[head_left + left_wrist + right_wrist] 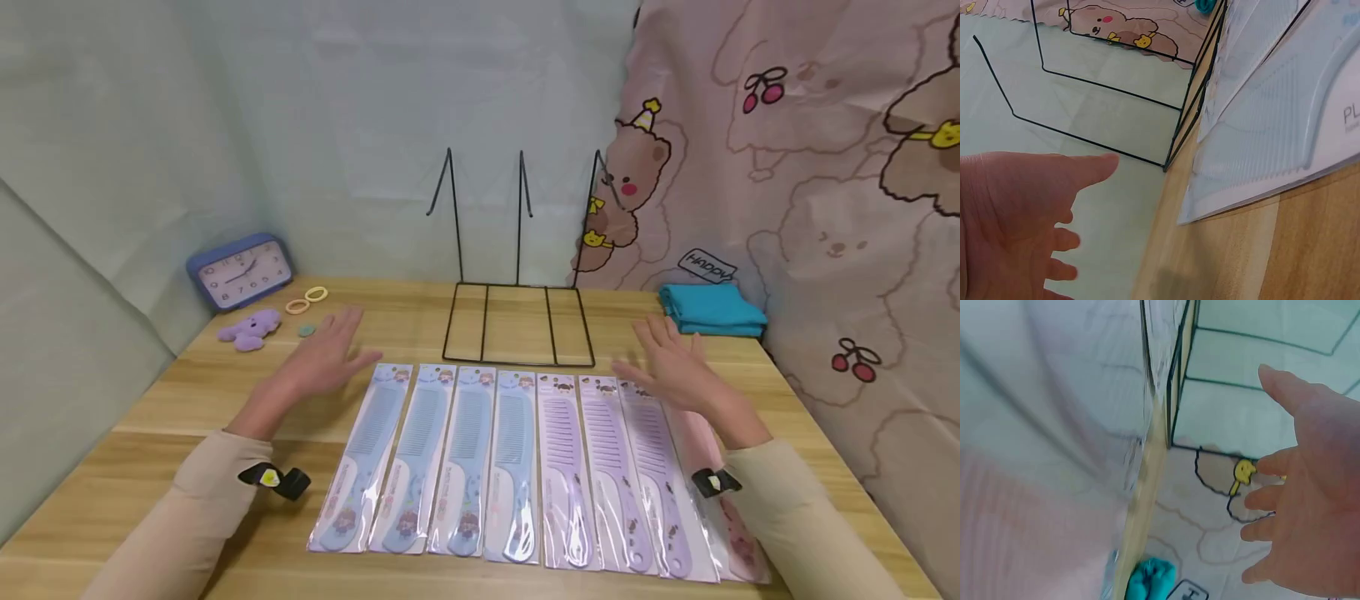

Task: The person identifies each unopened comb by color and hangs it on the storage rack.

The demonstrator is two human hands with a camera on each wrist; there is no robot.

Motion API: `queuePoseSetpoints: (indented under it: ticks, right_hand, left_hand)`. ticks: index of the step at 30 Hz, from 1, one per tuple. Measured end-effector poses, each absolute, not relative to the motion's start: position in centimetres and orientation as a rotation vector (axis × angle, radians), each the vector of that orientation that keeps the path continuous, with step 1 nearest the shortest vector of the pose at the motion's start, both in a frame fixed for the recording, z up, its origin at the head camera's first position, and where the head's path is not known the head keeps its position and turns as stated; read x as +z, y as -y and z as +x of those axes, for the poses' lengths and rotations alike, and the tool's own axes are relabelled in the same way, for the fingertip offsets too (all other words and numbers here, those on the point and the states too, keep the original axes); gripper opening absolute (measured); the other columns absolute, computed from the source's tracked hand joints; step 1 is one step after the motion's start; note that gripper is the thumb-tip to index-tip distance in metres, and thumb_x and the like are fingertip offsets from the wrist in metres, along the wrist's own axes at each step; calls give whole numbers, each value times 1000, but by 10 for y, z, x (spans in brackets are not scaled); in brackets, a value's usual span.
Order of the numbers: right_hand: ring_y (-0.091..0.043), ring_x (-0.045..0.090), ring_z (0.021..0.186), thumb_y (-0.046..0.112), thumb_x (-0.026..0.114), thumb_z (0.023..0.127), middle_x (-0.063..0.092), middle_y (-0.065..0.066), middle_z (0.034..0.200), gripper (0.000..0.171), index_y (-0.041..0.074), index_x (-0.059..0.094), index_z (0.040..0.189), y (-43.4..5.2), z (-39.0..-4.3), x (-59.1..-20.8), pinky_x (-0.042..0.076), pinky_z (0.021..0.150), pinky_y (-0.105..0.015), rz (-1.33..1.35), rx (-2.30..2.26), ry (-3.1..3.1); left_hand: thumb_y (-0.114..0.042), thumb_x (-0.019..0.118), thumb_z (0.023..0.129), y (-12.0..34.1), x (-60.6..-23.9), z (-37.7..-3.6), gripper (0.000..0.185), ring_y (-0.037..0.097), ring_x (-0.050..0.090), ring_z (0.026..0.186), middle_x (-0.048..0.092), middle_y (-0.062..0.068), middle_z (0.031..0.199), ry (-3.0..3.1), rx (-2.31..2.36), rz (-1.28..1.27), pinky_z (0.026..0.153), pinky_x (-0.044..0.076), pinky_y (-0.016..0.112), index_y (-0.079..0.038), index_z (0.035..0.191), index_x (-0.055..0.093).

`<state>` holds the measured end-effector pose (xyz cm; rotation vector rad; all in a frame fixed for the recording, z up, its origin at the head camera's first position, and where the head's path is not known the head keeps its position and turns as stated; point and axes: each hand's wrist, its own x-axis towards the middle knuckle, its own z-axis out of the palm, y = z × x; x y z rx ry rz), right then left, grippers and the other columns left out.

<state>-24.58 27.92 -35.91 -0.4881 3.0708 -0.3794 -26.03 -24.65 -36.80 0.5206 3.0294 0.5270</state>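
Note:
My left hand point(321, 354) hovers with spread fingers near the far end of the leftmost packaged blue comb point(375, 425). Several blue combs lie side by side, followed by three packaged purple combs point(562, 442). At the right end is a pink comb point(741, 542), partly hidden by my right forearm. My right hand point(678, 371) is held over the far ends of the purple and pink packs, its fingers extended. Both palms are bare in the wrist views, with nothing held. Behind the row stands a black wire rack point(517, 362) with three upright hooked prongs.
A blue clock point(243, 271) stands at the back left, with a purple plush toy point(251, 329), a yellow hair tie point(317, 294) and an orange hair tie point(297, 307) close by. Folded teal cloth point(712, 310) lies at the back right. Curtains hang behind the wooden table point(150, 433).

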Motion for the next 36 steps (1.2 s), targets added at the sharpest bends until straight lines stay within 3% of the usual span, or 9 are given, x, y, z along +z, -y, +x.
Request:
queuePoseSetpoints:
  ticks: [4,12,20,24,36]
  right_hand:
    - [-51,-1,147,61,49,98,5,-28,163,94,-1,13,159,-266,-254,-360,-6,105,-78,-536,-359,-3040]
    - [-48,6,148,55,51,101,10,-25,163,89,-1,12,159,-239,-279,-370,4,109,-75,-607,-402,-2907]
    - [-42,8,149,52,52,101,8,-28,162,92,-7,8,157,-228,-306,-381,12,119,-56,-656,-469,-2799]
    - [-40,7,150,53,52,101,5,-27,163,94,-6,5,157,-224,-315,-381,11,120,-51,-626,-491,-2760]
    - [-45,14,147,53,54,99,10,-31,160,97,-9,6,156,-217,-326,-383,16,119,-54,-555,-428,-2717]
  left_hand:
    - [-52,53,101,248,-369,-257,93,55,13,143,11,33,159,-2978,623,547,116,13,63,6,157,7]
    - [-47,62,97,246,-371,-254,98,49,14,146,9,33,160,-2844,667,548,117,15,60,9,156,6]
    - [-50,70,91,245,-371,-254,109,52,9,145,5,32,160,-2824,582,610,117,10,61,9,156,6]
    - [-54,69,89,247,-371,-252,112,54,4,145,0,30,161,-2819,498,626,116,8,62,7,157,4]
    - [-54,63,94,246,-372,-247,105,57,3,143,-1,34,160,-2720,433,669,114,9,66,9,155,6]
